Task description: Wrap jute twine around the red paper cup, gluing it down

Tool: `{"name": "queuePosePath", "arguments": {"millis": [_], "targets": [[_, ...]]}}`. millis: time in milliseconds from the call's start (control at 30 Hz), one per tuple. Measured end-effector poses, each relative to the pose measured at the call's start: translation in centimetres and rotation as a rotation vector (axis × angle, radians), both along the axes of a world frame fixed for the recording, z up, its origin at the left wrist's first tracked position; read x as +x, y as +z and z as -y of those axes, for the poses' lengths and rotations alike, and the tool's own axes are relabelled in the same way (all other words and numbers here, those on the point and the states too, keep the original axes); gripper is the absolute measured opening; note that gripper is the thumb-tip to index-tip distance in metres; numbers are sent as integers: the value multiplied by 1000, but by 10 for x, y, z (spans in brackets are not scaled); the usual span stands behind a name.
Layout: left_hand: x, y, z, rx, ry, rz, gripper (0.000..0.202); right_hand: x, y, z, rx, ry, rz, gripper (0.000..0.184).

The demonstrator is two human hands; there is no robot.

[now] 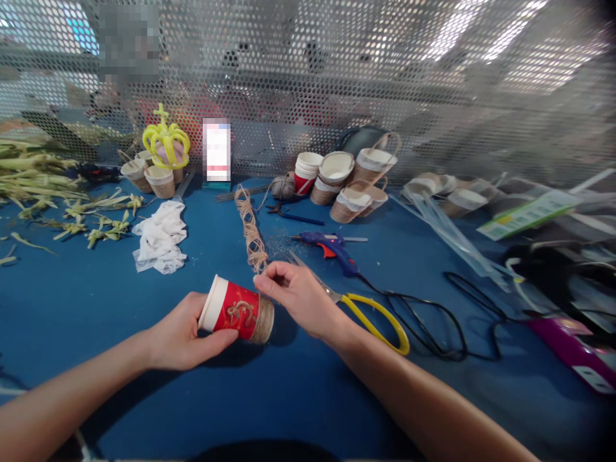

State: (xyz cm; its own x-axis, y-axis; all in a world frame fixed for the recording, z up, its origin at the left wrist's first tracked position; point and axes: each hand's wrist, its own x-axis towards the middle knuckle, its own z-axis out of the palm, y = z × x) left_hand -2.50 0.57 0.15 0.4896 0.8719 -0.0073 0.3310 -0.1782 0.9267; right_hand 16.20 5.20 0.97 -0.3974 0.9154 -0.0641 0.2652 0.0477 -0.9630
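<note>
My left hand (185, 337) is wrapped round a red and white paper cup (238, 311), which lies tilted on its side with its rim to the left. Brown twine (263, 321) is wound round the cup's base end. Beside that end, my right hand (296, 292) pinches the strand of twine between thumb and forefinger. A loose looped hank of twine (250, 228) stretches away on the table behind the right fingers. Partly behind my right wrist lie yellow-handled scissors (378, 321). A blue glue gun (330, 247) rests farther back, its cord running right.
Several twine-wrapped cups (351, 202) stand at the back, near a twine ball (283, 186) and pliers (298, 217). White cloth (161, 237) and dried husks (33, 170) lie left. Clear glue sticks (457, 237) and a purple power strip (572, 350) are right. Perforated metal (269, 96) borders the blue table.
</note>
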Motion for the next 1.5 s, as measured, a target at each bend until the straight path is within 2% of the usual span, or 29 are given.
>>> {"name": "queuePosePath", "arguments": {"millis": [300,533,800,933,1033,1167,1267,1367,1500], "targets": [[0,1,1,17,3,29,9,-1,0,2,-13,8,-19,26],[-1,1,1,-15,10,51,11,-2,-1,2,-96,12,-35,28],[-1,1,1,-90,12,100,11,-3,-1,2,-104,13,-32,28],[-1,0,3,-176,28,179,12,-3,-2,1,-86,10,2,29],[-1,-2,4,-259,105,316,14,-2,-6,-2,-70,7,68,32],[2,-4,-2,-301,345,547,21,-1,-7,-3,-69,-53,79,34],[6,-4,-10,-380,487,612,20,0,-2,2,17,-84,60,30],[8,-5,-14,-446,493,600,23,-2,0,10,184,-36,137,17],[8,-7,-12,-401,453,538,26,-6,-2,15,300,-12,228,13]]}}
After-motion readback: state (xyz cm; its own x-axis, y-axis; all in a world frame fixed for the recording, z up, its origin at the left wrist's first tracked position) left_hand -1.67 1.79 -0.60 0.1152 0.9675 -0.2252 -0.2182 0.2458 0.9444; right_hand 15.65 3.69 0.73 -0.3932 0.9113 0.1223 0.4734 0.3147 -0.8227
